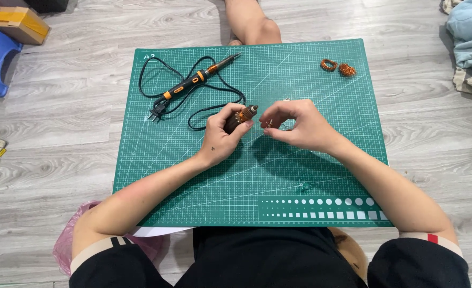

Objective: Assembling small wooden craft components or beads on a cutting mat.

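Over the middle of the green gridded cutting mat (pixel 310 176), the left hand (pixel 221 140) is curled closed around a small dark cylindrical motor rotor with copper windings (pixel 241 116), whose metal end sticks out towards the right. Just beside that end, the right hand (pixel 300 125) has its fingers bunched together, thumb and forefinger pinching something tiny and pale that is too small to make out. Towards the mat's far left part lies a black and orange soldering iron (pixel 196 79) with its black cord (pixel 214 104) looped around it. Near the mat's far right corner sit two small coils of copper wire (pixel 337 67), just beside each other. Beyond the mat's far edge, another person's bare leg (pixel 252 22) rests on the grey wooden floor (pixel 60 128).
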